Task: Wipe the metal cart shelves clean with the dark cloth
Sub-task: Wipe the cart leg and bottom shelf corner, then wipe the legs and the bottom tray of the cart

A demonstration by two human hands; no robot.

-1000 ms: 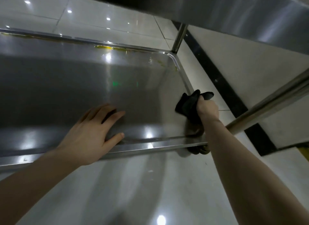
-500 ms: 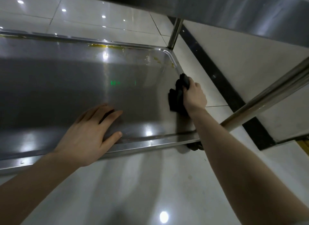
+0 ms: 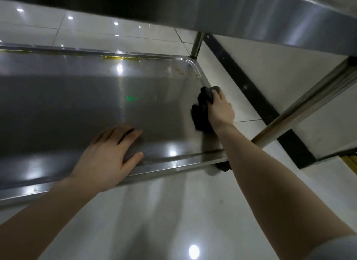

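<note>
The head camera looks steeply down, close over the lower shelf.

Shelf: silver-grey steel, with yellow smears along the far rim and a green glint mid-surface. Cloth: black. Floor: glossy white tile, crossed by a black strip.

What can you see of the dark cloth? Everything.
The dark cloth looks like soft black fabric, bunched into a crumpled wad, with loose folds sticking out on its left side and a greyer fold at its far end. The right hand grips it from above, fingers curled over it. It sits against the lower metal shelf, beside the shelf's right rim and short of the far right corner. Nothing else touches it.
</note>
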